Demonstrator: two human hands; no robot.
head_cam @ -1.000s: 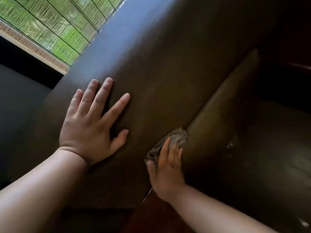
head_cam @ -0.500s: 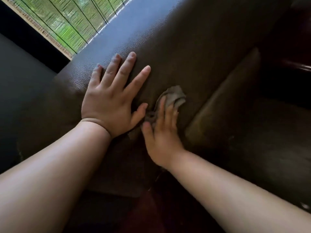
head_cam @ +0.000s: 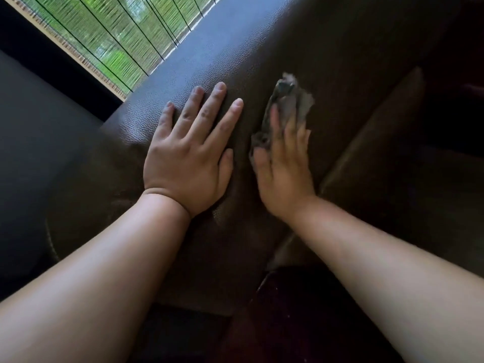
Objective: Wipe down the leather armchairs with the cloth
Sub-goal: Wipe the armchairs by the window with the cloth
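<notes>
While leaning over, pressing down on a big dark brown leather armchair [head_cam: 327, 43], bumpy and a bit shiny on top. Behind it, a window blind [head_cam: 104, 35] with green showing through. Left hand [head_cam: 190, 155] flat on the leather, fingers straight and spread, holding nothing. Right hand [head_cam: 284, 169] just beside it, fingers straight, pushing a small crumpled grey-brown cloth [head_cam: 286, 100] against the leather. Blurry around the cloth and fingertips.

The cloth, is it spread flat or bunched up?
Bunched up: the cloth shows crumpled folds under the right hand, whose straight fingers press it.
</notes>
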